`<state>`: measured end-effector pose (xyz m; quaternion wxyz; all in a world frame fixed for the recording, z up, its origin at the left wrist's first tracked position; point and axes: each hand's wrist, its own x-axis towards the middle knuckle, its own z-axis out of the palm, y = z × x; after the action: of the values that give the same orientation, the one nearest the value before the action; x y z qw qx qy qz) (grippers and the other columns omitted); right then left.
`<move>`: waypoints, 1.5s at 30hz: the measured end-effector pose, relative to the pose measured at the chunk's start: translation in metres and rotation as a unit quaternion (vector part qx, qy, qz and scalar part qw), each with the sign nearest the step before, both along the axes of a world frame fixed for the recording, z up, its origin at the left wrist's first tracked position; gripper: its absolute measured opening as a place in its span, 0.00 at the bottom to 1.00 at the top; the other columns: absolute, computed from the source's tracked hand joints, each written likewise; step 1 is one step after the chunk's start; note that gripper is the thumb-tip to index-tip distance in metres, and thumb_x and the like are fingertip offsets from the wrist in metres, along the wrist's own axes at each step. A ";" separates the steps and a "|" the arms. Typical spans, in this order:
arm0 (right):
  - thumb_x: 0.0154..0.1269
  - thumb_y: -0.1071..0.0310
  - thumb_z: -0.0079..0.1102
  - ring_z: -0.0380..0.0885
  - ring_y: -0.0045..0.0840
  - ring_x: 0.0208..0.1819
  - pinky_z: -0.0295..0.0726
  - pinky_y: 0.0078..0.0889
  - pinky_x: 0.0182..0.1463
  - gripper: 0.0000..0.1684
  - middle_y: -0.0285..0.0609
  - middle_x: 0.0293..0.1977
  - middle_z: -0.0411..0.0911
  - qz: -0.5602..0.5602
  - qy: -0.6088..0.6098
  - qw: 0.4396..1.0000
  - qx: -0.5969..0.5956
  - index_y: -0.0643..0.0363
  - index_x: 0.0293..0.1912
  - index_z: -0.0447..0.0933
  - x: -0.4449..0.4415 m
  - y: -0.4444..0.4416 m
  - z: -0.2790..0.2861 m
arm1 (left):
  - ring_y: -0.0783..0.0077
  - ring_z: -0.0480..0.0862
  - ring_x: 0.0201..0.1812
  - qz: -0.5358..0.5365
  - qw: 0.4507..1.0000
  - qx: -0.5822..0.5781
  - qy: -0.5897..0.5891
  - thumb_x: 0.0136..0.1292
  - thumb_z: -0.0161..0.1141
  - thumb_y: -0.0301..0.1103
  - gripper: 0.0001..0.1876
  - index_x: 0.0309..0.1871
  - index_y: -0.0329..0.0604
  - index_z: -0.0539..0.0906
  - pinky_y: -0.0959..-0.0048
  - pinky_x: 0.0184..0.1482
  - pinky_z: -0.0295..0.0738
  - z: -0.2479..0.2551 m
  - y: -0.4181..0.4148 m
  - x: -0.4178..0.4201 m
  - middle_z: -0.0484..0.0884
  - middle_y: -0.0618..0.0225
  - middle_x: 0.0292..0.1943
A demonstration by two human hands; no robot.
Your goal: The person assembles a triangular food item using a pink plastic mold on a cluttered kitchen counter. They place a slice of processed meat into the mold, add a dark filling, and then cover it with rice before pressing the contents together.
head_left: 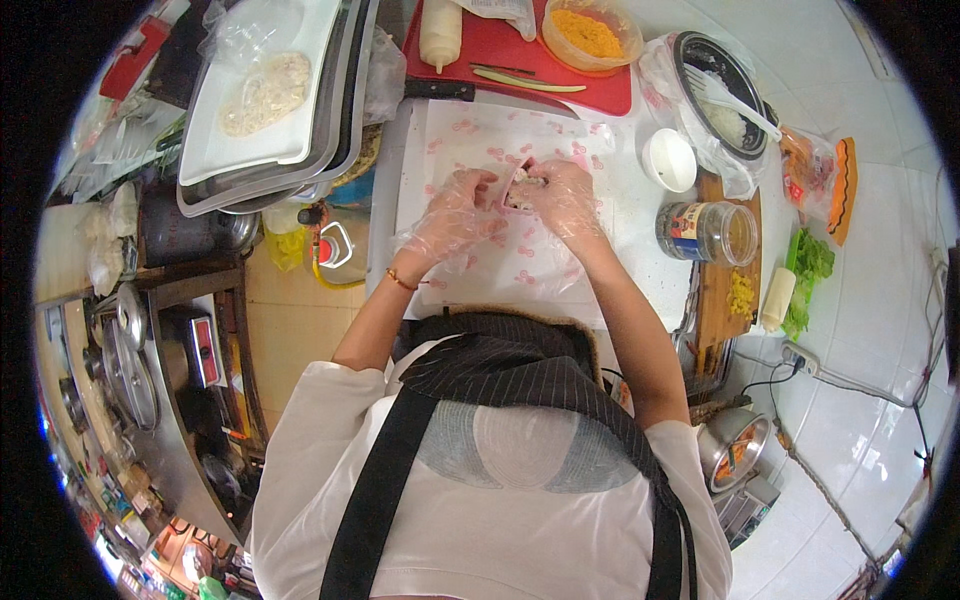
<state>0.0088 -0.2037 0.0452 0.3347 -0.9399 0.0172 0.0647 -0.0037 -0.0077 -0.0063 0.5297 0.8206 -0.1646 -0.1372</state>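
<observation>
My left hand, in a clear plastic glove, is at the left side of a small pink mold or holder; its fingers are curled and apart. Inside the pink piece lies pale, dark-flecked food, perhaps rice. My right hand, gloved too, has its fingertips at the right side of the pink piece and the food; whether it grips them cannot be told, as the fingers hide the contact. Under both hands lies white paper with a red print, on the white worktop.
Beyond the paper is a red cutting board with a squeeze bottle and a tub of orange food. A knife handle sticks out leftward. To the right are a white bowl, a rice pot and a jar; stacked trays stand left.
</observation>
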 end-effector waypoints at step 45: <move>0.46 0.57 0.77 0.81 0.39 0.34 0.79 0.39 0.40 0.20 0.50 0.30 0.81 0.008 0.012 1.000 -0.012 0.60 0.29 0.78 0.002 -0.022 -0.016 | 0.68 0.84 0.41 -0.004 0.997 0.019 0.068 0.51 0.76 0.34 0.37 0.64 0.37 0.73 0.69 0.48 0.80 0.008 -0.018 0.022 0.84 0.61 0.42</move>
<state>0.0111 -0.2252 0.0293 0.3223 -0.9433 0.0143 0.0782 0.0182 -0.0254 0.0015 0.5233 0.8189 -0.1285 -0.1978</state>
